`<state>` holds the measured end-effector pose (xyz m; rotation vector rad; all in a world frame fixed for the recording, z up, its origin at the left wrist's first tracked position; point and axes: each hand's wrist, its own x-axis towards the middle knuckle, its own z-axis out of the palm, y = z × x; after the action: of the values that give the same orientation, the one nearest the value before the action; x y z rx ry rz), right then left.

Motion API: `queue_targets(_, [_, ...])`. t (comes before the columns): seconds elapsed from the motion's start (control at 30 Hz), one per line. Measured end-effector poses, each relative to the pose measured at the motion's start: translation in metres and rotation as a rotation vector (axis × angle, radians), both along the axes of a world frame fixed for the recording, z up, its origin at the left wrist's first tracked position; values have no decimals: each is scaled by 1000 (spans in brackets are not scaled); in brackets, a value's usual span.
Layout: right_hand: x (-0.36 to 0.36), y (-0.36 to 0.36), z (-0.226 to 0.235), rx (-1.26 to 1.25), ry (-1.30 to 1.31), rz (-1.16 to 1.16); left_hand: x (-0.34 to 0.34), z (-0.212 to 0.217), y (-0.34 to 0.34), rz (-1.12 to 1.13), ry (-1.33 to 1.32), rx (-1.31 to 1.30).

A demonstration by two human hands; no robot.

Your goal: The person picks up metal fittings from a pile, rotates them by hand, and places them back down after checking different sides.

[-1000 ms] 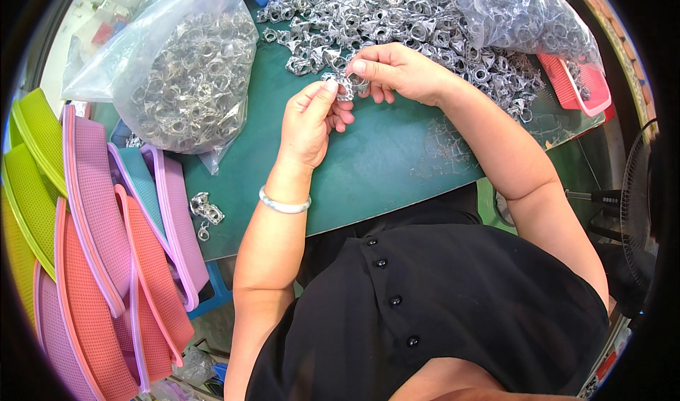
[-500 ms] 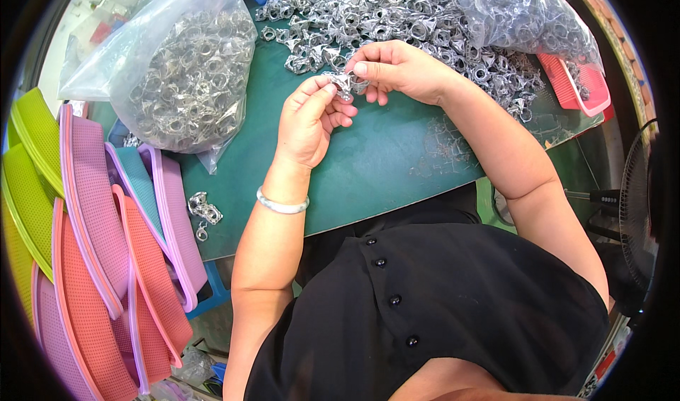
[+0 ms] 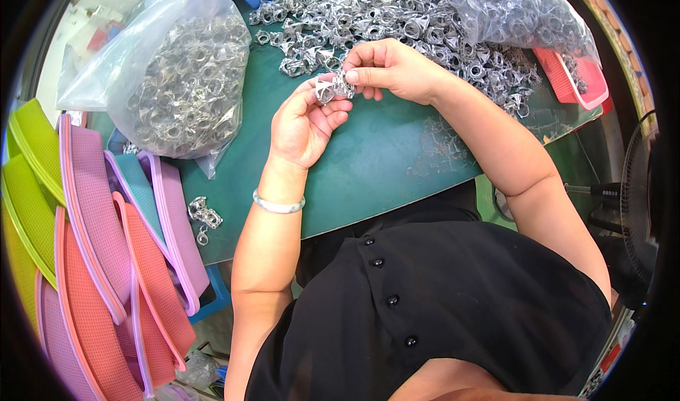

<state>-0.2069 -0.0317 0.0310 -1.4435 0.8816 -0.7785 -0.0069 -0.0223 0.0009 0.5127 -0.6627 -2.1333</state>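
- A small, openwork silvery metal piece (image 3: 340, 87) sits between the two hands, raised over the bench; whether it is one part or several linked together, I cannot tell.
- The left grip (image 3: 301, 128) is clamped on the near left side of the piece, thumb and fingertips together on it, the other fingers loosely curled.
- The right grip (image 3: 393, 72) pinches the piece from the right, thumb against forefinger, its remaining fingers bent beneath.
- Just beyond both grips spreads a broad heap of similar metal parts (image 3: 425, 29), its right end reaching past the right grip.
- Below the grips lies the bare green surface of the bench (image 3: 375, 167), scuffed to the right.
- A pale bangle (image 3: 280, 205) rings the wrist below the left grip.
- Left of the left grip, a clear plastic bag (image 3: 188, 82) bulges with more such parts; nearer the person, a few loose metal parts (image 3: 204, 213) rest by the bench's left edge.
- Farther left, green, purple, coral and teal perforated baskets (image 3: 92, 203) lean together.
- Beyond the right grip, to the right, a second filled bag (image 3: 524, 12) overhangs a pink basket (image 3: 597, 88).
- Far right stands a dark fan (image 3: 636, 203).
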Motion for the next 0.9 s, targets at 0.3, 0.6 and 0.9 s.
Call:
queue_targets(0.3, [3, 4, 4, 23, 79, -39, -7, 4, 4, -20, -70, -97])
queue_targets(0.6, [1, 6, 4, 21, -116, 28, -3, 7, 0, -54, 76, 5])
queue_targets(0.9, [1, 6, 6, -105, -117, 37, -1, 6, -1, -88, 156, -30])
